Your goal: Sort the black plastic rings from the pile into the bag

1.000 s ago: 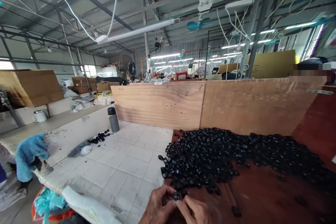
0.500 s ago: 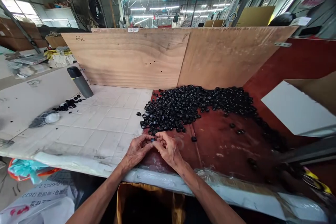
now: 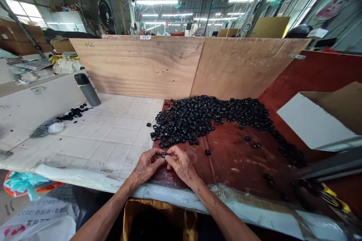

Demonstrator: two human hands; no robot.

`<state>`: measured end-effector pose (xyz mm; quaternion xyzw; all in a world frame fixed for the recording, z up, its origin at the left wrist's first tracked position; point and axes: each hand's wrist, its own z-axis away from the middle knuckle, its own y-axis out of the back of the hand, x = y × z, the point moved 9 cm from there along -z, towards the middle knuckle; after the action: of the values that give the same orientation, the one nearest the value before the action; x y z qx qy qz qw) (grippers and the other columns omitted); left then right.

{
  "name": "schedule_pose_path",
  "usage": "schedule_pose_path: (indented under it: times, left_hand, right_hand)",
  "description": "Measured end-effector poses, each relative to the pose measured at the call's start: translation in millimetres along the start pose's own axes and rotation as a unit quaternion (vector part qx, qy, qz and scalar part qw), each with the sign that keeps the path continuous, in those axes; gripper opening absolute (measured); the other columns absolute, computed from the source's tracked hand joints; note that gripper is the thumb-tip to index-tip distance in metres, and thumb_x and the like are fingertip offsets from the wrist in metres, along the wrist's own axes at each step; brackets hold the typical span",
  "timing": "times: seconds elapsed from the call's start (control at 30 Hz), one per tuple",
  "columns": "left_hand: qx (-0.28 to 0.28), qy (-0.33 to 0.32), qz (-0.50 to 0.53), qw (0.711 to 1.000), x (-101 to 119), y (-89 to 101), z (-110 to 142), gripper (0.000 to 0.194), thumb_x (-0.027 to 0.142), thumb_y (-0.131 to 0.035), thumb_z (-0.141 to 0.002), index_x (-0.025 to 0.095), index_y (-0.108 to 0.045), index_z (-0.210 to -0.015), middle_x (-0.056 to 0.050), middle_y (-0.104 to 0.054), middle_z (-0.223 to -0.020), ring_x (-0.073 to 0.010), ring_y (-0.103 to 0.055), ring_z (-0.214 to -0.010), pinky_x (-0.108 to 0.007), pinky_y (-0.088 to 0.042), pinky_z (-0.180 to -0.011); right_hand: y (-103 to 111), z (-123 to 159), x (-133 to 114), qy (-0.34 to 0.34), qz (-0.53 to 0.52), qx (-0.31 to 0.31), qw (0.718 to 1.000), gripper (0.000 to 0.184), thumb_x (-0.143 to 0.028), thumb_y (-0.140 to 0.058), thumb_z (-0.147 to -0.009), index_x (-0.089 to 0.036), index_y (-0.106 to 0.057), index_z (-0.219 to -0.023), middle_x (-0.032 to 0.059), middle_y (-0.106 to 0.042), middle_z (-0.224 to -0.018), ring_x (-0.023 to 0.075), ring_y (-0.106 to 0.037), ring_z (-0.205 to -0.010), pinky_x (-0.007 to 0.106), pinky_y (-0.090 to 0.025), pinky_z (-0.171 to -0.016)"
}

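Observation:
A small black ring-shaped part [image 3: 164,155] is pinched between my two hands near the table's front edge. My left hand [image 3: 148,163] is closed, its thumb and fingertips gripping the part from the left. From the right, my right hand [image 3: 180,162] grips it too, fingers curled and closed. Just beyond them a large pile of similar black parts [image 3: 192,116] spreads along the wooden board. One loose black part [image 3: 207,152] lies right of my right hand, and another [image 3: 148,124] sits on the white tiled surface.
Upright plywood boards [image 3: 141,67] close off the back. A grey bottle [image 3: 89,92] stands at the left, near a plastic bag [image 3: 46,128] and scattered black bits [image 3: 72,113]. At right are a white carton [image 3: 308,120] and a tape measure [image 3: 333,199]. Below the edge hangs an open yellow-lined container [image 3: 128,218].
The camera view has tilted up slightly, so the scene sits a little lower. Both hands still hold the small black part, with the right fingers slightly shifted.

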<state>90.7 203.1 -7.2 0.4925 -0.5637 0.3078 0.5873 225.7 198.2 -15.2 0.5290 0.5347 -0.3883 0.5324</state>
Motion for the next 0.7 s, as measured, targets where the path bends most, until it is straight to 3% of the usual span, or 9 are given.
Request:
schedule_pose_path:
  times: [0.07, 0.13, 0.23, 0.3, 0.33, 0.4, 0.47, 0.6, 0.7]
  left_hand:
    - [-0.028, -0.004, -0.044, 0.999, 10, -1.4, 7, 0.021, 0.032, -0.064, -0.091, 0.017, -0.069, -0.105, -0.003, -0.074, -0.089, -0.0170, -0.066, -0.079, -0.027, -0.050, -0.073]
    - [-0.078, 0.015, -0.065, 0.995, 17, -2.7, 17, 0.019, 0.028, -0.063, -0.089, 0.017, -0.069, -0.103, -0.001, -0.070, -0.081, -0.0145, -0.061, -0.071, -0.024, -0.045, -0.066]
    - [-0.218, 0.101, -0.069, 0.968, 15, -10.8, 32, 0.019, 0.032, -0.068, -0.084, 0.016, -0.072, -0.093, 0.002, -0.065, -0.070, -0.0121, -0.054, -0.061, -0.022, -0.037, -0.056]
    - [-0.251, 0.140, -0.098, 0.953, 8, -8.2, 31, 0.023, 0.039, -0.072, -0.082, 0.015, -0.073, -0.084, 0.001, -0.066, -0.068, -0.0130, -0.055, -0.060, -0.023, -0.037, -0.054]
    - [-0.213, 0.135, -0.127, 0.959, 4, -0.5, 22, 0.025, 0.041, -0.071, -0.083, 0.016, -0.073, -0.082, 0.001, -0.067, -0.070, -0.0141, -0.057, -0.061, -0.023, -0.039, -0.055]
    - [-0.047, 0.075, -0.206, 0.974, 5, 23.7, -4, 0.022, 0.039, -0.070, -0.085, 0.017, -0.072, -0.086, -0.001, -0.069, -0.077, -0.0172, -0.062, -0.069, -0.026, -0.045, -0.062]
    - [0.085, 0.003, -0.281, 0.956, 7, 34.9, -20, 0.021, 0.033, -0.073, -0.083, 0.019, -0.071, -0.098, -0.005, -0.072, -0.094, -0.0214, -0.067, -0.084, -0.030, -0.051, -0.076]
    - [0.121, -0.050, -0.368, 0.921, -4, 21.6, -37, 0.023, 0.025, -0.076, -0.083, 0.021, -0.069, -0.105, -0.006, -0.071, -0.108, -0.0238, -0.070, -0.094, -0.034, -0.054, -0.084]
    - [0.099, -0.067, -0.385, 0.915, -6, 15.1, -34, 0.020, 0.013, -0.069, -0.084, 0.023, -0.068, -0.102, -0.004, -0.072, -0.103, -0.0210, -0.071, -0.089, -0.033, -0.055, -0.083]
  right_hand:
    - [-5, 2, 2, -0.017, 0.012, -0.038, 0.999, 0.011, -0.032, -0.060, -0.088, -0.022, -0.057, -0.083, -0.0061, -0.059, -0.053, 0.0133, -0.057, -0.046, 0.022, -0.043, -0.050]
    - [0, 1, 1, 0.001, 0.059, -0.028, 0.998, 0.018, -0.033, -0.061, -0.089, -0.022, -0.056, -0.075, -0.0052, -0.058, -0.053, 0.0132, -0.056, -0.046, 0.022, -0.041, -0.049]
    - [28, -1, -9, 0.075, 0.195, 0.109, 0.972, 0.025, -0.034, -0.063, -0.090, -0.022, -0.056, -0.070, -0.0016, -0.059, -0.061, 0.0155, -0.058, -0.057, 0.026, -0.044, -0.058]
    - [40, 0, -11, 0.104, 0.277, 0.181, 0.938, 0.015, -0.030, -0.066, -0.088, -0.021, -0.060, -0.077, 0.0021, -0.063, -0.072, 0.0188, -0.061, -0.067, 0.029, -0.048, -0.066]
    - [41, -1, -10, 0.111, 0.306, 0.190, 0.926, 0.008, -0.027, -0.067, -0.087, -0.020, -0.063, -0.085, 0.0044, -0.065, -0.080, 0.0206, -0.063, -0.073, 0.031, -0.049, -0.069]
    - [36, -4, -7, 0.122, 0.350, 0.172, 0.912, 0.017, -0.023, -0.069, -0.086, -0.019, -0.066, -0.102, 0.0090, -0.067, -0.097, 0.0233, -0.065, -0.083, 0.033, -0.052, -0.073]
    - [28, -7, -4, 0.129, 0.384, 0.138, 0.904, 0.025, -0.022, -0.070, -0.087, -0.020, -0.066, -0.112, 0.0100, -0.066, -0.106, 0.0240, -0.066, -0.087, 0.033, -0.053, -0.073]
    - [14, -10, -2, 0.148, 0.400, 0.073, 0.902, 0.005, -0.017, -0.067, -0.091, -0.021, -0.068, -0.094, 0.0068, -0.064, -0.097, 0.0226, -0.066, -0.085, 0.031, -0.053, -0.073]
    - [11, -10, -3, 0.170, 0.358, 0.053, 0.917, 0.013, -0.009, -0.063, -0.091, -0.021, -0.068, -0.089, 0.0062, -0.065, -0.094, 0.0215, -0.066, -0.087, 0.031, -0.054, -0.078]
